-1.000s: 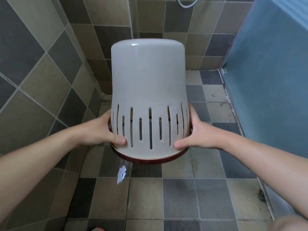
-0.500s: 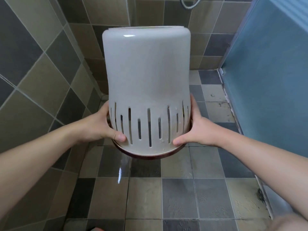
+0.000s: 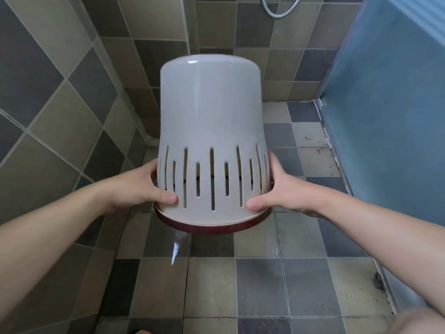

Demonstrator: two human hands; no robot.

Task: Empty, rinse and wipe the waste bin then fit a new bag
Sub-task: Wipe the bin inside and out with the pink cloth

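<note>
Bin: the pale waste bin (image 3: 212, 131) is upside down in mid-air over the tiled shower floor (image 3: 262, 280), base tipped up and away, open mouth facing down toward the person.
Rim: the dark red rim (image 3: 212, 226) is the lowest part; a row of long and short slots runs round the wall just above it.
Change: compared with half a second ago the bin sits lower in view and its base is tilted further back, roughly where it was a second ago, which reads as an up-and-down shake.
Water: a thin streak of water (image 3: 175, 251) falls from the rim on the left side.
Meaning for the task: judging by this, rinse water is being shaken out; wiping and the new bag are not yet done.
Left hand: the left hand (image 3: 142, 186) grips the bin's left side near the rim, thumb pressed on the slotted front, fingers wrapped behind out of sight.
Right hand: the right hand (image 3: 279, 191) mirrors it on the right side, thumb low on the front by the rim, grip firmly clenched on the wall.
Arms: both forearms reach forward, nearly level and symmetric.
Surroundings: tiled walls (image 3: 60, 97) to the left and rear, a shower hose (image 3: 280, 10) above, a blue panel (image 3: 390, 116) on the right.
</note>
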